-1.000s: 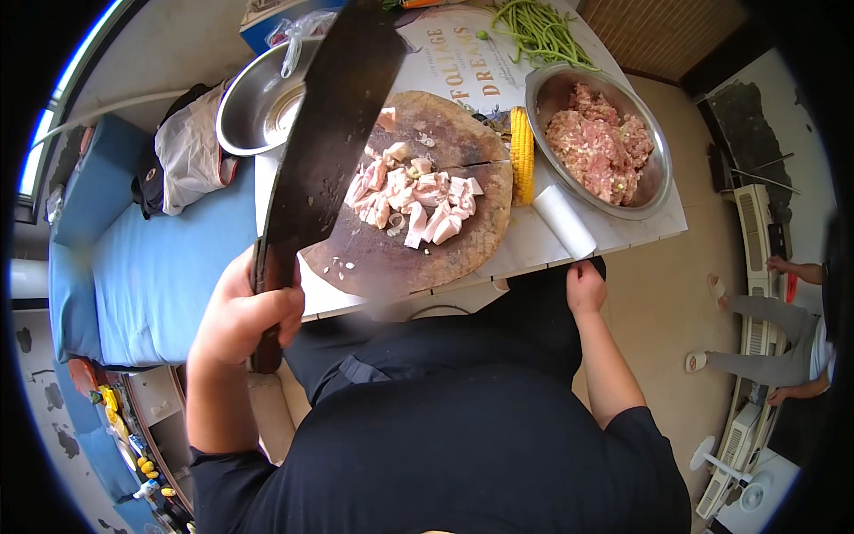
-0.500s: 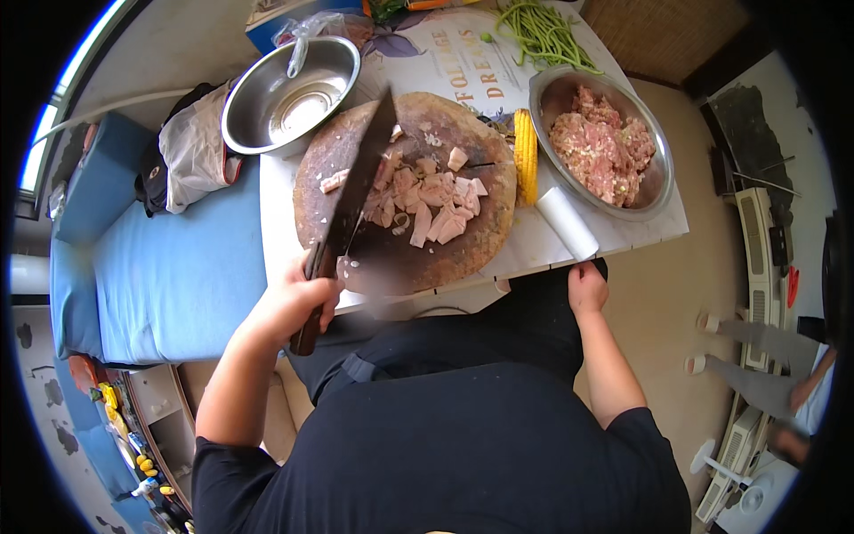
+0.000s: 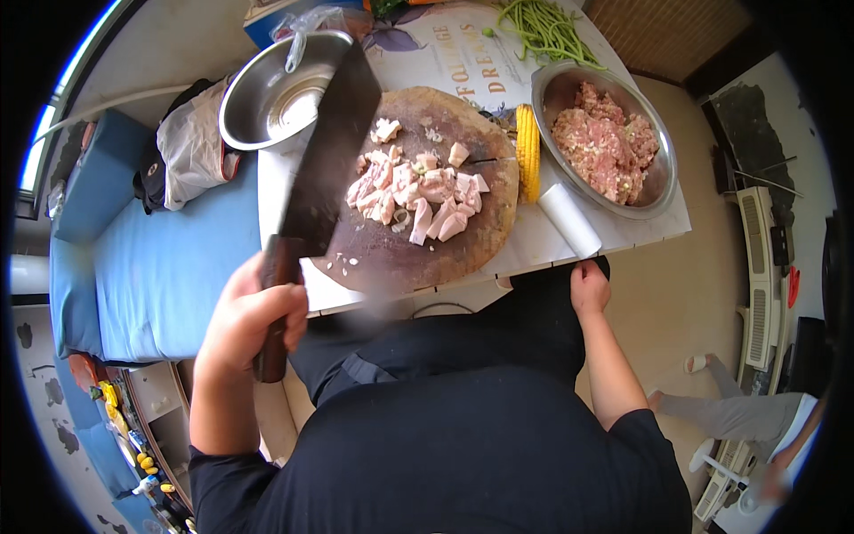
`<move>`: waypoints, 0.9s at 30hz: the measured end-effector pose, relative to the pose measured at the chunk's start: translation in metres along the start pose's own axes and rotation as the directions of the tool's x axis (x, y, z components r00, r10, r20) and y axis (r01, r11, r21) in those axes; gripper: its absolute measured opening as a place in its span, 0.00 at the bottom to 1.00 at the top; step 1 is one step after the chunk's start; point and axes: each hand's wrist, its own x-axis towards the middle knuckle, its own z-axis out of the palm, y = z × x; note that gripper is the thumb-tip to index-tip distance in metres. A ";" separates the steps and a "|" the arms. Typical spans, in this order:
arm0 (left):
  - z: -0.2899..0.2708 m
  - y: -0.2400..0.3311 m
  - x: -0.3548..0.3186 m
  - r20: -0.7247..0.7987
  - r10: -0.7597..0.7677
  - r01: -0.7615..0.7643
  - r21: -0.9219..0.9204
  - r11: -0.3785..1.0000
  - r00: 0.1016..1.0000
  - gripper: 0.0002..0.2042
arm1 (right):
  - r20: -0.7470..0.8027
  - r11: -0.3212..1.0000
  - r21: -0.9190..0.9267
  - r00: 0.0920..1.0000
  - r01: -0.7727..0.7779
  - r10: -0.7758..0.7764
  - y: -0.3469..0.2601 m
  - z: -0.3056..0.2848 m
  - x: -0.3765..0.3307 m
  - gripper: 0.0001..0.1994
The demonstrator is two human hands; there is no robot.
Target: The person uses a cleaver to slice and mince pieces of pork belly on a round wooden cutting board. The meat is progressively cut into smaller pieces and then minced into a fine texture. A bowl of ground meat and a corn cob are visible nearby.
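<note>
My left hand is wrapped round the dark wooden handle of a cleaver. Its broad blade is raised, slanting up over the left side of a round wooden chopping board and covering part of it. Pale pink chopped meat lies in chunks at the middle of the board, with a small separate bit nearer the far edge. Away from the food, my right hand rests as a loose fist by the table's front edge, near my black-clad leg; nothing shows in its fingers.
Beyond the board at left stands a steel bowl with a plastic bag at its rim. On the right are a corn cob, a white roll, a bowl of minced meat and green beans. Another person is far right.
My left hand has drawn the cleaver back left and lifted it closer to me, uncovering more of the chopped meat. My right hand stays put. The person at right has shifted position.
</note>
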 end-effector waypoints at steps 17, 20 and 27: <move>0.002 -0.035 0.014 -0.010 -0.042 0.040 -0.126 0.991 0.999 0.08 | -0.028 0.998 0.046 0.999 0.031 -0.029 -0.001 0.003 0.002 0.12; -0.002 -0.024 0.022 0.002 -0.154 0.153 -0.099 0.983 0.988 0.07 | -0.036 0.998 0.036 0.998 0.050 -0.049 -0.002 0.001 0.003 0.12; 0.007 -0.017 -0.004 -0.070 0.174 -0.178 -0.056 0.982 0.982 0.09 | 0.011 0.999 0.036 1.000 0.012 -0.012 -0.006 -0.004 0.000 0.12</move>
